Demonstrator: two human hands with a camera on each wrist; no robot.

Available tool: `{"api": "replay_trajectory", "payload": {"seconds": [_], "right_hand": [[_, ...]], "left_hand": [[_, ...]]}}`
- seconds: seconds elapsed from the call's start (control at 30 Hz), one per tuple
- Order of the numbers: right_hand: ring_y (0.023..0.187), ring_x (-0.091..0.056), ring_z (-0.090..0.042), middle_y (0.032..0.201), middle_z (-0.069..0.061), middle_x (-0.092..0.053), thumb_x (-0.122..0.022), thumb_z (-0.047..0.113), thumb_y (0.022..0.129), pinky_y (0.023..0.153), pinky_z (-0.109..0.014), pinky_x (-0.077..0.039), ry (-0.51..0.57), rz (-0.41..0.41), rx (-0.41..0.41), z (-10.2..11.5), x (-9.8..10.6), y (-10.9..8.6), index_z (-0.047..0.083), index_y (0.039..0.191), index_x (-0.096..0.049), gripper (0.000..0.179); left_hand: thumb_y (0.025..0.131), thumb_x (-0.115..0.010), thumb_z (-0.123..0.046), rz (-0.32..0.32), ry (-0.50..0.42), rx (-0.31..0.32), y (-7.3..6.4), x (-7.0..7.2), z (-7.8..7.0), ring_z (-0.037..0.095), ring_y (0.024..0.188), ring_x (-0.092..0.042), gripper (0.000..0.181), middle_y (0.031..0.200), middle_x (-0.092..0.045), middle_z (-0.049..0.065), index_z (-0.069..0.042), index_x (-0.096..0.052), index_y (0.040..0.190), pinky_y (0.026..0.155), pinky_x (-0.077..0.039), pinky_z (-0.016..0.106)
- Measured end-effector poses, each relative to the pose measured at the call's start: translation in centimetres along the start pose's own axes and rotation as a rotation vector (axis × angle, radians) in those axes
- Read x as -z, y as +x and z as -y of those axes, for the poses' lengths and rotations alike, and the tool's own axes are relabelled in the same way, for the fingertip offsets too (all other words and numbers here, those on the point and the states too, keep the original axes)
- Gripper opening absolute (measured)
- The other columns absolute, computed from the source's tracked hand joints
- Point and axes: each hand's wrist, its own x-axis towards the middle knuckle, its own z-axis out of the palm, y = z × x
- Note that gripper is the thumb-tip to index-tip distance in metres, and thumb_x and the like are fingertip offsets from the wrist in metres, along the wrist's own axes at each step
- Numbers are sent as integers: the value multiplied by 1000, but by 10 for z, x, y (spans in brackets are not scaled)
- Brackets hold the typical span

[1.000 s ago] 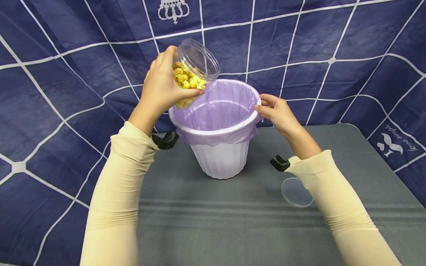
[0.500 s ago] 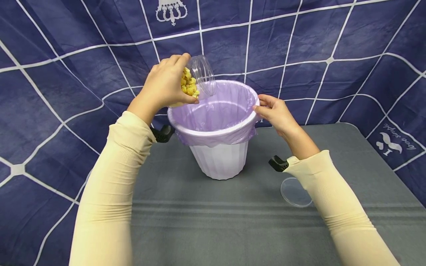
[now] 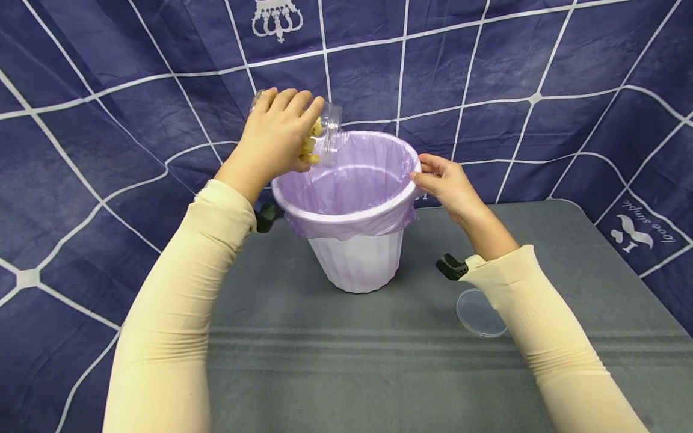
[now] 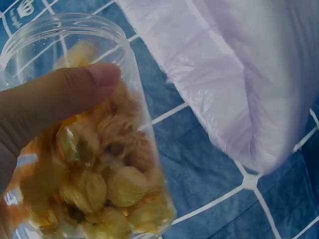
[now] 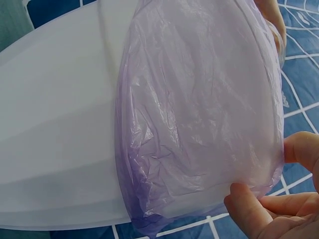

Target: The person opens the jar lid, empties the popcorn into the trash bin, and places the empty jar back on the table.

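Note:
My left hand (image 3: 281, 135) grips a clear plastic jar (image 3: 331, 135), tipped onto its side over the left part of the bin's mouth. Yellow popcorn (image 4: 99, 184) fills much of the jar in the left wrist view, where the thumb lies across its wall. Below stands a white bin (image 3: 360, 261) lined with a purple bag (image 3: 354, 225) that is folded over the rim. At the rim's right side, my right hand (image 3: 446, 183) pinches the lined edge between thumb and fingers, as the right wrist view (image 5: 279, 204) also has it.
A round clear lid (image 3: 479, 314) lies on the grey tabletop (image 3: 346, 361), close to the right forearm. Behind the bin hangs a dark blue cloth (image 3: 433, 72) with white grid lines, which also runs along both sides.
My left hand has turned over and tipped the jar further, from slanting to roughly level, with its mouth now toward the right. The right hand stays at the bin's rim.

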Motion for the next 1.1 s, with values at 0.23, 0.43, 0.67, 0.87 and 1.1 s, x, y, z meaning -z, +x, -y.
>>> {"api": "replay_trajectory", "payload": {"seconds": [0.23, 0.43, 0.67, 0.87, 1.1], "right_hand": [[97, -53, -14, 125, -27, -44, -54, 4, 86, 78, -19, -45, 8, -10, 10, -1, 0, 0, -9, 134, -31, 55], [96, -53, -14, 124, -27, -45, -54, 3, 86, 77, -19, -46, 15, -8, 17, -1, -1, -1, -10, 132, -33, 53], [93, -54, -11, 125, -29, -44, -53, 4, 86, 76, -18, -46, 20, -1, 22, -1, 0, 0, -10, 132, -33, 53], [91, -54, -11, 124, -29, -44, -53, 4, 86, 74, -17, -46, 15, -9, 23, 1, -1, -2, -10, 132, -34, 51], [97, -54, -14, 124, -25, -46, -60, 12, 84, 80, -21, -45, 40, 13, 45, 2, 0, -5, -10, 132, -33, 60]], "left_hand": [[54, -85, -26, -81, 121, -91, -1, -3, -3, 35, 120, -30, 94, 129, -36, 18, -4, -34, 130, 103, -15, 48], [66, -72, -6, -258, 268, -196, -2, -8, -4, 32, 119, -33, 70, 125, -42, 15, -5, -40, 128, 104, -16, 44], [77, -59, 1, -296, 510, -274, -1, -7, -7, 28, 121, -32, 55, 128, -42, 11, -10, -42, 129, 106, -12, 42], [89, -38, 4, -341, 613, -361, -2, -7, -11, 28, 120, -34, 41, 127, -42, 12, -10, -44, 126, 106, -11, 41], [91, -23, 5, -407, 553, -342, -4, -9, -12, 28, 119, -35, 43, 125, -43, 12, -9, -45, 124, 106, -12, 41]]}}
